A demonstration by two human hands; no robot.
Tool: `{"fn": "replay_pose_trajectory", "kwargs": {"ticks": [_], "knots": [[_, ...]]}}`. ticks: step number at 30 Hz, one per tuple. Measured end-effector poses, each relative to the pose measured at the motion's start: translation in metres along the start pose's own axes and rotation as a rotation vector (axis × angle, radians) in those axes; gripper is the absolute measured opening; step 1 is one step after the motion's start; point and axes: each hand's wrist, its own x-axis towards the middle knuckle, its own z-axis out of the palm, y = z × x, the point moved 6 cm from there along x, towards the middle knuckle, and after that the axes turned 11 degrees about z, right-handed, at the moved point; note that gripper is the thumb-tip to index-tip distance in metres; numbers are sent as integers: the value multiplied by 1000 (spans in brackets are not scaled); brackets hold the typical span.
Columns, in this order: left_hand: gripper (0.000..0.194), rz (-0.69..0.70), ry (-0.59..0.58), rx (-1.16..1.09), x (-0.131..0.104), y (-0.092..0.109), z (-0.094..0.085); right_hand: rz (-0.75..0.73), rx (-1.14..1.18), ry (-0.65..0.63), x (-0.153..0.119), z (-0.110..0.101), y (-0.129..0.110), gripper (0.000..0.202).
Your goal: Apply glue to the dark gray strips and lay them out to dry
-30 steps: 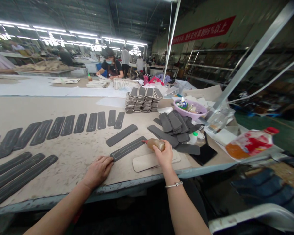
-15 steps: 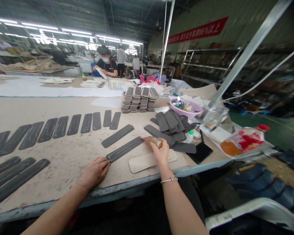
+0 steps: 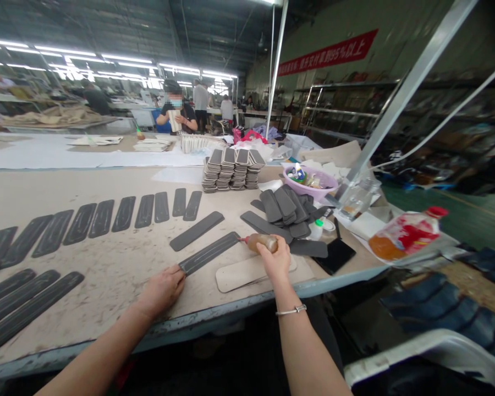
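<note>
My left hand pinches the near left end of a long dark grey strip lying on the table. Glossy lines of glue run along the strip's face. Wrapped in my right hand is a squeeze bottle of amber liquid, tipped on its side, its red nozzle just off the strip's far right end. Beyond it lies another grey strip without visible lines. Cream pieces rest on the table below the bottle.
Short grey pieces with glossy lines stand in a row at left. Stacked pieces, a loose grey pile, a purple basin and a large jug lie further back and right. A co-worker handles pale pieces across the table.
My right hand has drawn the bottle slightly right, so its nozzle has come away from the strip's end. My left hand stays put. The co-worker has raised the pale piece.
</note>
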Motion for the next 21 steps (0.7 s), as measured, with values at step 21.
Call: {"fn": "replay_pose_trajectory", "kwargs": {"ticks": [21], "knots": [[21, -115, 164, 88, 109, -41, -146, 379, 782, -70, 4, 1, 2, 54]]}}
